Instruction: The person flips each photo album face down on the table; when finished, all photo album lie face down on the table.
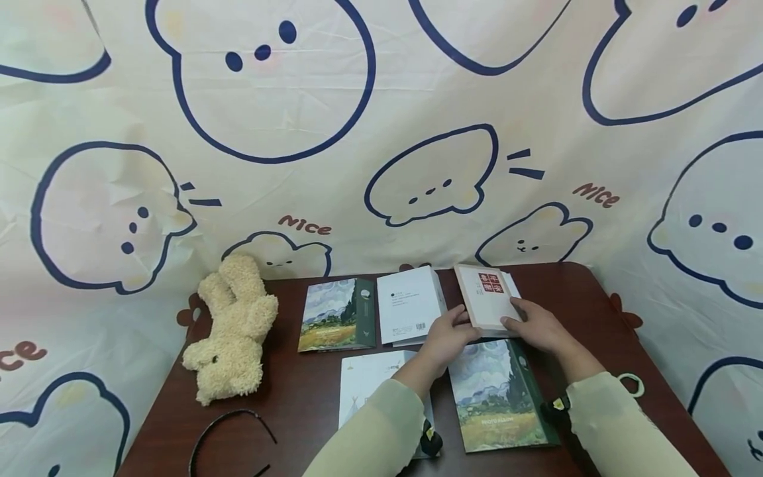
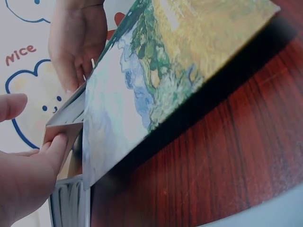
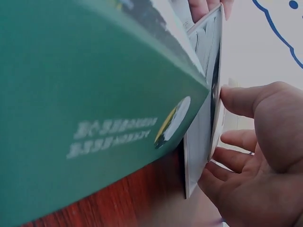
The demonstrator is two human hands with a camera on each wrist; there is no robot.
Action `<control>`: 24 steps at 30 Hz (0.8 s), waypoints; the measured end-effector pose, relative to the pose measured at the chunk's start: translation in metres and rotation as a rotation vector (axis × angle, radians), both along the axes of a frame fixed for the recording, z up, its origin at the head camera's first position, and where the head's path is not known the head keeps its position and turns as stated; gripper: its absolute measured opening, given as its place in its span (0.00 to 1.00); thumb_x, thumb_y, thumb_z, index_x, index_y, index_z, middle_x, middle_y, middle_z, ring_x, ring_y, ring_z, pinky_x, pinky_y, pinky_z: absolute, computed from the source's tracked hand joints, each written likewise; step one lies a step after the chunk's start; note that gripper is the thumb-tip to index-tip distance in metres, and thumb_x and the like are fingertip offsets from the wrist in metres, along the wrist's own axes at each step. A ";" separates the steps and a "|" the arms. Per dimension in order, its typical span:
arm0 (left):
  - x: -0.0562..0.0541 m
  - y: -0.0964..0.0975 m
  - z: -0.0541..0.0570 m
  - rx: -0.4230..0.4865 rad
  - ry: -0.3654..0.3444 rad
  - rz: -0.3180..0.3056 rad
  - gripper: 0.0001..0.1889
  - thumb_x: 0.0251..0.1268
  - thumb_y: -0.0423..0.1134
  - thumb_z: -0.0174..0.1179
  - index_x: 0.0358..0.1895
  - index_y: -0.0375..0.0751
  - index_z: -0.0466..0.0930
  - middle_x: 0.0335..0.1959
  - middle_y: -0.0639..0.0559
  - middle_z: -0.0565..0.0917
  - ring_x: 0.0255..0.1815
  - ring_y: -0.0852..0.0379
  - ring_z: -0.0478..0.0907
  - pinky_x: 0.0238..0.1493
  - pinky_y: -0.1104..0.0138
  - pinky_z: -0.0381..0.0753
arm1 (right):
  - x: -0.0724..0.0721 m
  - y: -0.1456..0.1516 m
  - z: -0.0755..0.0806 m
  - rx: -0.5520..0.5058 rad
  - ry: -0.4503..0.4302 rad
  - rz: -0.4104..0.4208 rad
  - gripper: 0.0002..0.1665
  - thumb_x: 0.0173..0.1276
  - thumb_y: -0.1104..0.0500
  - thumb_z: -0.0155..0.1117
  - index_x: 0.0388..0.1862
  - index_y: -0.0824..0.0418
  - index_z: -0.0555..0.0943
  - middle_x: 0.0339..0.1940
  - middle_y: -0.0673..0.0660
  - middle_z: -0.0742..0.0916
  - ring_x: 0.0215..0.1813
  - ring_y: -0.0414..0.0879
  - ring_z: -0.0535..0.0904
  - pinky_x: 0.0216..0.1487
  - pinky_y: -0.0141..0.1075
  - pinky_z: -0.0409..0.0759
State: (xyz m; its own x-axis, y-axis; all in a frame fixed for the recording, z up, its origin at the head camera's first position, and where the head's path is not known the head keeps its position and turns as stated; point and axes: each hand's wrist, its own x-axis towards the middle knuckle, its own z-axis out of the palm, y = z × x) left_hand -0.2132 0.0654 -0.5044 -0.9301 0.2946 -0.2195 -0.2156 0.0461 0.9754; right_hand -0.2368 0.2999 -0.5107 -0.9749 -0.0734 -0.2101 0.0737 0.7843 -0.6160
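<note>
A white book (image 1: pixel 484 295) with a red block of characters on its cover lies tilted at the back right of the table. My left hand (image 1: pixel 442 339) pinches its lower left corner; in the left wrist view a finger lies against the cover's corner. My right hand (image 1: pixel 539 324) holds the right edge, thumb on the cover and other fingers at the side, as the right wrist view shows. Beneath it another white volume (image 1: pixel 511 285) peeks out on the right. A photo album with a painted landscape (image 1: pixel 495 397) lies just in front of both hands.
On the table (image 1: pixel 286 424), a second landscape album (image 1: pixel 334 315) and a white book with a barcode (image 1: pixel 408 305) lie along the back. Another white book (image 1: pixel 363 377) is partly under my left forearm. A plush toy (image 1: pixel 232 331) and a black headband (image 1: pixel 205 430) are at left.
</note>
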 end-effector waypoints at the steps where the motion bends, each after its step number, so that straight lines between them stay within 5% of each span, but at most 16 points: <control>1: 0.000 0.000 0.000 0.002 0.004 0.006 0.41 0.65 0.38 0.68 0.80 0.38 0.62 0.68 0.49 0.78 0.63 0.52 0.80 0.64 0.54 0.79 | 0.000 0.000 0.000 -0.007 0.001 0.003 0.48 0.78 0.43 0.61 0.80 0.73 0.58 0.77 0.78 0.65 0.75 0.75 0.63 0.70 0.69 0.65; 15: 0.003 -0.007 0.009 0.052 0.041 0.019 0.31 0.67 0.37 0.66 0.74 0.45 0.74 0.62 0.54 0.82 0.62 0.54 0.82 0.63 0.55 0.80 | 0.000 -0.002 0.005 -0.124 -0.078 0.021 0.48 0.77 0.38 0.61 0.84 0.62 0.59 0.79 0.75 0.65 0.66 0.66 0.70 0.66 0.65 0.70; 24: 0.002 -0.014 0.017 0.001 0.088 0.015 0.28 0.67 0.42 0.67 0.72 0.53 0.77 0.65 0.58 0.80 0.73 0.48 0.71 0.70 0.50 0.73 | -0.001 -0.002 0.006 -0.237 -0.146 0.019 0.48 0.75 0.36 0.62 0.84 0.57 0.61 0.80 0.72 0.63 0.67 0.67 0.69 0.67 0.69 0.68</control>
